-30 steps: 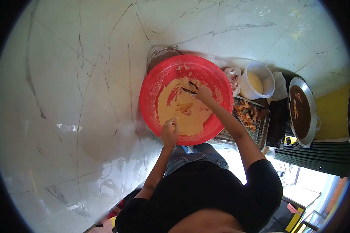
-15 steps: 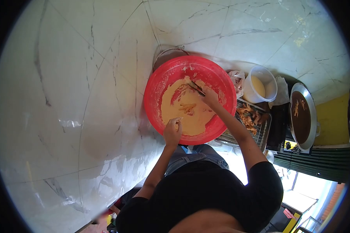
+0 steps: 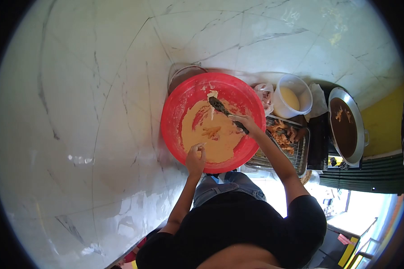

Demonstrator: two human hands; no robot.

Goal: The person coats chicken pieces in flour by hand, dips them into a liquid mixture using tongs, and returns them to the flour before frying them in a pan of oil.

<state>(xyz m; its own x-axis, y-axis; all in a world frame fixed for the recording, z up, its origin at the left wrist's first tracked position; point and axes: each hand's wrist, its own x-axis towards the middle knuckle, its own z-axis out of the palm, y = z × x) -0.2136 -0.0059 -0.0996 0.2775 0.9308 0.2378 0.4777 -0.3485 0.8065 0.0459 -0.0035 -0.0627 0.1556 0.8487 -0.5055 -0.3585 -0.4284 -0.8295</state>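
A wide red basin (image 3: pixel 168 127) holds pale yellow-tan flour (image 3: pixel 226 150). My right hand (image 3: pixel 246 123), over the basin's right side, is closed round dark tongs (image 3: pixel 220 106) that slant up to the left. At the far end of the tongs is a whitish floured piece (image 3: pixel 212 94), its kind hard to make out. In the middle of the flour lie coated pieces (image 3: pixel 212 132) that look like chicken feet. My left hand (image 3: pixel 195 159) hovers at the basin's near left rim, fingers loosely curled and apart, whitened at the tips.
Right of the basin are a plastic bag (image 3: pixel 265 96), a clear bucket (image 3: pixel 305 96) of pale liquid, and a wire-rack tray (image 3: pixel 302 154) of fried pieces. Farther right, a metal wok (image 3: pixel 359 116) holds brown oil with pieces in it. A marble-look wall (image 3: pixel 116 112) rises behind and left.
The tongs have turned so their broad dark side shows, with a whitish piece now visible at the tip. The view has shifted slightly; my left hand stays near the rim.
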